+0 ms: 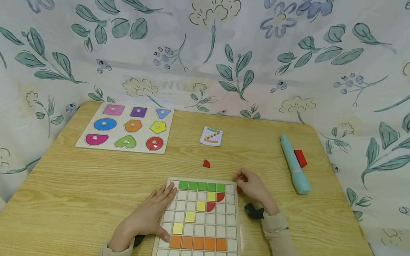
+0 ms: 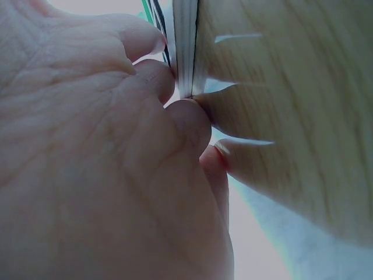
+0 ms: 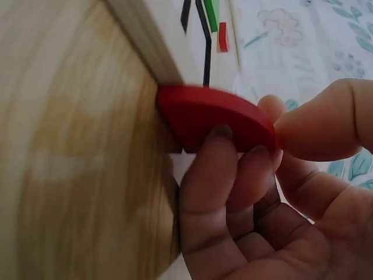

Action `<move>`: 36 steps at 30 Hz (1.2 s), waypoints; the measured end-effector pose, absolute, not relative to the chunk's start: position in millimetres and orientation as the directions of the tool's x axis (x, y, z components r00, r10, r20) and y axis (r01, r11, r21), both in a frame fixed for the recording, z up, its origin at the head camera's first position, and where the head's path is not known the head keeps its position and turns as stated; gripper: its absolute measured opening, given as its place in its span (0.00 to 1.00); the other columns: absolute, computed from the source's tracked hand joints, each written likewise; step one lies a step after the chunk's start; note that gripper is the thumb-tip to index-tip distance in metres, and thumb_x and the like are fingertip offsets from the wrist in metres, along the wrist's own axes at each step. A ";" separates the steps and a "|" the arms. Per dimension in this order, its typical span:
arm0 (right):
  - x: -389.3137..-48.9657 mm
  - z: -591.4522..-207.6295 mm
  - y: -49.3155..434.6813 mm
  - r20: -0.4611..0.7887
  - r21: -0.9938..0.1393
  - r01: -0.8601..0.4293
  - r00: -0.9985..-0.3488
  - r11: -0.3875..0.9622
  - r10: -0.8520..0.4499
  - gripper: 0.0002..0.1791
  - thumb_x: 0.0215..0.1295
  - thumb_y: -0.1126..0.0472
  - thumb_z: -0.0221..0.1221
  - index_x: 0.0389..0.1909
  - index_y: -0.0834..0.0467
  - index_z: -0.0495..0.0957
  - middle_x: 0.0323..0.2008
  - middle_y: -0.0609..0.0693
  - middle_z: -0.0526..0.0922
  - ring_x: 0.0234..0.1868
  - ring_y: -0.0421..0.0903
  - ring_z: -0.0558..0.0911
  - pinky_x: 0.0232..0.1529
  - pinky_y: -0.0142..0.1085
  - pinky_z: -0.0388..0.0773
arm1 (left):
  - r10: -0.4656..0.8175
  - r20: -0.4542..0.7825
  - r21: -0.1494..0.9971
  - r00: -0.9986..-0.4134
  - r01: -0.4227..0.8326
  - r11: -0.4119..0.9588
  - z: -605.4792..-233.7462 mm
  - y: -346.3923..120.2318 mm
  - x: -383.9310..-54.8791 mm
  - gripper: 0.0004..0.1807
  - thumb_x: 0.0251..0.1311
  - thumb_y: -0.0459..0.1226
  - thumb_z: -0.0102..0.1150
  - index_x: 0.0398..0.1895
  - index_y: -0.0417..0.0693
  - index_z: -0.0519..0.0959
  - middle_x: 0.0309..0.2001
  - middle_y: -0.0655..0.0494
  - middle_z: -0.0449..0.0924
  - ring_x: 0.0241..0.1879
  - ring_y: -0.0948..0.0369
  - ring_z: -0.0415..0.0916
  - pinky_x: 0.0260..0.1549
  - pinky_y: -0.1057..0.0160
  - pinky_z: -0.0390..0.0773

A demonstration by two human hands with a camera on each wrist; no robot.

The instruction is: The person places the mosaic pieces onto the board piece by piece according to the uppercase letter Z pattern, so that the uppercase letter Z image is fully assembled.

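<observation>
A wooden grid board (image 1: 239,242) lies at the front middle of the table. Green squares (image 1: 202,186) fill most of its top row, yellow squares (image 1: 190,217) step down diagonally, and orange squares (image 1: 198,243) form a lower row. Two red quarter-circles (image 1: 220,197) sit beside the upper yellow squares. My left hand (image 1: 144,217) rests on the board's left edge, fingers extended. At the upper right edge, my right hand (image 1: 255,188) pinches a red quarter-circle piece (image 3: 215,114) between thumb and fingers, close to the board's side. Another red quarter-circle (image 1: 206,164) lies loose beyond the board.
A small pattern card (image 1: 211,136) lies behind the loose piece. At the back left is a shape puzzle board (image 1: 145,138) with knobbed pieces. A turquoise bottle-shaped object (image 1: 295,165) and a red block (image 1: 300,158) lie on the right. A floral cloth (image 1: 180,65) hangs behind the table.
</observation>
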State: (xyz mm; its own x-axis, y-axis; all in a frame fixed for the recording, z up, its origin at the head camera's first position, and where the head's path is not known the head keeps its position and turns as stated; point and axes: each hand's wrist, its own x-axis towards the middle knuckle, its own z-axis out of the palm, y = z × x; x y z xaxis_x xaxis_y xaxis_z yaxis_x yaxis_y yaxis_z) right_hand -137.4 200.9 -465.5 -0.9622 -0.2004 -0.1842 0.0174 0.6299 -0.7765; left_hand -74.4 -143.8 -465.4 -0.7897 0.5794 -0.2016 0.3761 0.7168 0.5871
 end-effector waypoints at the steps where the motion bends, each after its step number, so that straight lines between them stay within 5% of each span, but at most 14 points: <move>1: -136.3 -465.1 202.5 -0.187 -0.767 0.015 -0.961 0.641 -0.202 0.09 0.65 0.69 0.49 0.39 0.61 0.77 0.35 0.54 0.80 0.32 0.42 0.74 0.35 0.32 0.70 | 0.578 -0.202 0.589 -0.790 0.373 0.716 -465.4 -143.7 -74.4 0.74 0.21 0.56 0.79 0.76 0.39 0.49 0.78 0.41 0.41 0.77 0.42 0.37 0.71 0.36 0.42; 23: -125.6 -459.1 225.5 -0.184 -0.848 0.053 -0.963 0.527 -0.199 0.13 0.60 0.71 0.60 0.46 0.65 0.75 0.36 0.56 0.77 0.35 0.43 0.75 0.33 0.28 0.75 | 0.585 -0.212 0.571 -0.783 0.387 0.724 -465.4 -144.3 -75.4 0.74 0.23 0.57 0.78 0.76 0.38 0.48 0.78 0.41 0.41 0.76 0.41 0.37 0.72 0.37 0.44; 31: -110.8 -456.6 182.8 -0.273 -0.929 0.151 -0.896 0.338 -0.350 0.16 0.60 0.70 0.60 0.48 0.72 0.72 0.32 0.50 0.73 0.29 0.39 0.76 0.31 0.28 0.79 | 0.586 -0.212 0.562 -0.782 0.393 0.728 -466.1 -144.6 -75.9 0.74 0.23 0.58 0.77 0.76 0.38 0.48 0.78 0.41 0.41 0.76 0.41 0.37 0.72 0.37 0.45; 36: -95.6 -455.6 151.7 -0.260 -0.923 0.106 -0.881 0.370 -0.396 0.12 0.57 0.69 0.63 0.41 0.69 0.76 0.28 0.49 0.74 0.25 0.38 0.74 0.26 0.26 0.74 | 0.583 -0.212 0.558 -0.784 0.393 0.731 -466.5 -144.1 -76.4 0.74 0.22 0.58 0.78 0.76 0.38 0.49 0.78 0.41 0.41 0.76 0.40 0.38 0.72 0.37 0.45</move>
